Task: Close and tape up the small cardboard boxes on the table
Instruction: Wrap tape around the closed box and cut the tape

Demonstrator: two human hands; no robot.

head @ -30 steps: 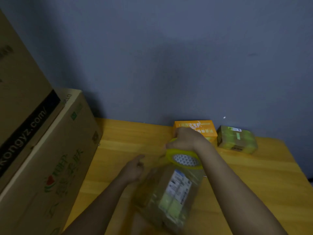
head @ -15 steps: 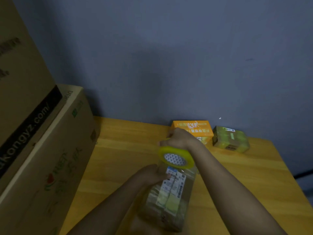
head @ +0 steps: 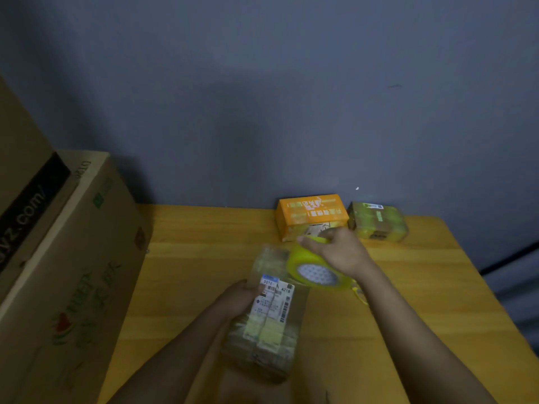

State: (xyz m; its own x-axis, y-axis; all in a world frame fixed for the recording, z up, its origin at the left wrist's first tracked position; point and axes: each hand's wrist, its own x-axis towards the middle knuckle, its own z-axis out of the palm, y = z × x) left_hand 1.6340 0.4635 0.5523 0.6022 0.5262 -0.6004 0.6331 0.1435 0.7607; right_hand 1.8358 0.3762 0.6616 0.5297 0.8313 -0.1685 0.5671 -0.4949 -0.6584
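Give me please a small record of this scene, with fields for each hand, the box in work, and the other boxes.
left hand: holds the brown box at its left side
right hand: grips the yellow tape roll at the box's far end
brown box: on the wooden table, white labels on top
orange box: by the wall
green-taped box: right of it

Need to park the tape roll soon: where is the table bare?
Bare wood lies right of the right hand, below the green-taped box, and left of the held box, toward the big cartons. Crowded by the orange box at the wall.
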